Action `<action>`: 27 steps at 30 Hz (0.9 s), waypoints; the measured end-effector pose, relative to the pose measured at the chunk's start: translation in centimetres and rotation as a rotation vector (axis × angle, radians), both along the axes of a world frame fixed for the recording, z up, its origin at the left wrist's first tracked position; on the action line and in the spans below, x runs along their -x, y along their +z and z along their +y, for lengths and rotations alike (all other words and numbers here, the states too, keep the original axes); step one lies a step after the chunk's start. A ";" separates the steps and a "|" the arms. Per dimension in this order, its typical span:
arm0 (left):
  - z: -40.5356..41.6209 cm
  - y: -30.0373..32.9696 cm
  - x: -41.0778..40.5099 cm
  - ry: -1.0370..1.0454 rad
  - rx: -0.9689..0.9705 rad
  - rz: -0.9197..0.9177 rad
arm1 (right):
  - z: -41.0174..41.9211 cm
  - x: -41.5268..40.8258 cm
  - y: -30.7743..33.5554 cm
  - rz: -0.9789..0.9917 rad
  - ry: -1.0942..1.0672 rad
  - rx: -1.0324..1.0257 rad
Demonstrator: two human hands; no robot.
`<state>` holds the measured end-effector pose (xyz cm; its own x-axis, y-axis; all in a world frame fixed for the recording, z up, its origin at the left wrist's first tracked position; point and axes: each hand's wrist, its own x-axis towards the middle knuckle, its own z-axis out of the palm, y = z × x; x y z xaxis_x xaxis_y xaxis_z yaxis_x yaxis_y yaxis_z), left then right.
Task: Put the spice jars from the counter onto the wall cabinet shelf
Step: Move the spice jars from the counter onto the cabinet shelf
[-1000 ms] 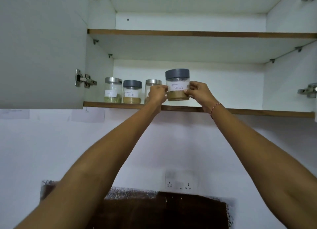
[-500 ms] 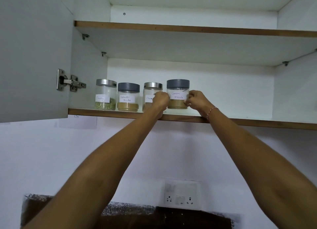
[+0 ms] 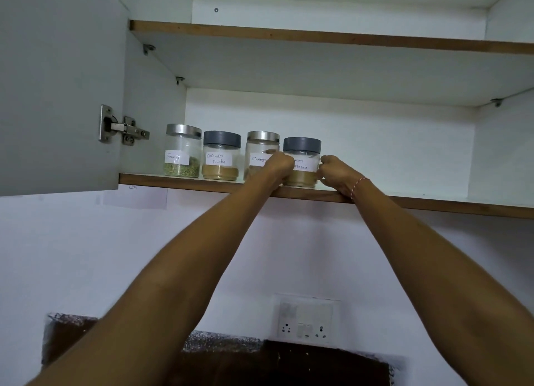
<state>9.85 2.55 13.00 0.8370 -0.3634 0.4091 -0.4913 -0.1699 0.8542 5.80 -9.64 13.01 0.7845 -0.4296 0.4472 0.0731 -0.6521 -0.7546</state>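
Both arms reach up from the bottom of the frame to the lower shelf (image 3: 202, 183) of the open wall cabinet, where four spice jars stand in a row left of centre. The left hand (image 3: 278, 166) and the right hand (image 3: 336, 173) are closed around the sides of the garam masala jar (image 3: 302, 161), one on each side, holding it between them; the jar has a grey lid, a white handwritten label and brown powder in its lower part, and it sits upright with its base on the shelf near the front edge. The left hand partly covers the cinnamon jar (image 3: 261, 151) just beside it, which has a silver lid. Further left stands the coriander powder jar (image 3: 221, 156) with a grey lid and tan powder, and then a silver-lidded jar with green contents (image 3: 182, 151), whose label I cannot read with certainty. A red and white thread (image 3: 358, 187) circles the right wrist. The cabinet door (image 3: 57, 82) fills the upper left of the frame, with a metal hinge (image 3: 122, 125) at its inner edge. The upper shelf (image 3: 318, 36) runs across the top. On the wall at the lower centre sits a socket panel (image 3: 304, 317)
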 end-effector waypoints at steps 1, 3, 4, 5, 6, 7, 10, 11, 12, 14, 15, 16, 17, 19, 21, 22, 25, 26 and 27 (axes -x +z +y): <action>0.1 -0.2 0.1 0.047 0.002 -0.044 | 0.0 0.2 0.0 -0.053 -0.048 0.024; 0.3 -1.0 0.4 0.176 0.049 -0.178 | 0.2 0.8 -0.5 -0.201 -0.148 0.097; 0.4 -1.6 0.7 0.203 0.099 -0.265 | 0.3 1.3 -0.9 -0.277 -0.184 0.148; 0.5 -2.3 1.1 0.195 0.162 -0.355 | 0.5 1.8 -1.6 -0.346 -0.218 0.203; 0.6 -3.2 1.7 0.172 0.226 -0.444 | 1.0 2.4 -2.6 -0.416 -0.262 0.262; 0.5 -4.4 2.5 0.159 0.279 -0.532 | 1.4 3.1 -3.8 -0.490 -0.311 0.336; -1.2 -10.4 5.0 0.141 0.269 -0.658 | 2.8 5.4 -9.0 -0.638 -0.419 0.495; -1.9 -12.9 6.0 0.124 0.236 -0.637 | 2.9 6.1 -11.2 -0.628 -0.441 0.525; -2.5 -15.5 6.8 0.109 0.193 -0.604 | 2.9 6.9 -13.6 -0.585 -0.460 0.546; -3.4 -20.7 8.1 0.106 0.084 -0.567 | 2.4 8.6 -18.7 -0.436 -0.478 0.571; -3.7 -23.2 8.7 0.099 0.023 -0.558 | 1.9 9.5 -21.2 -0.366 -0.483 0.577; -3.8 -25.6 9.4 0.074 -0.031 -0.542 | 1.5 10.7 -23.8 -0.309 -0.484 0.578; -3.8 -28.1 10.3 0.037 -0.070 -0.509 | 1.0 12.0 -26.3 -0.260 -0.486 0.575; -3.7 -32.9 12.7 -0.044 -0.106 -0.433 | 0.3 14.8 -31.2 -0.176 -0.490 0.565; -3.8 -37.5 15.8 -0.111 -0.139 -0.353 | 0.1 17.8 -35.9 -0.108 -0.490 0.539; -3.8 -39.7 17.5 -0.136 -0.164 -0.300 | 0.3 19.3 -38.2 -0.070 -0.496 0.513; -3.5 -45.7 22.9 -0.219 -0.242 -0.147 | 1.0 23.9 -44.4 0.060 -0.517 0.432; -3.2 -47.6 24.7 -0.272 -0.262 -0.124 | 1.3 25.6 -46.4 0.097 -0.522 0.409; -2.7 -49.6 26.5 -0.326 -0.292 -0.116 | 1.7 27.5 -48.4 0.138 -0.529 0.399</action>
<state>-16.62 -0.13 -36.62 0.6144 -0.7145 0.3345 -0.6485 -0.2159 0.7299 -21.65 -7.94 -35.35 0.5754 -0.5942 0.5619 -0.4122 -0.8041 -0.4283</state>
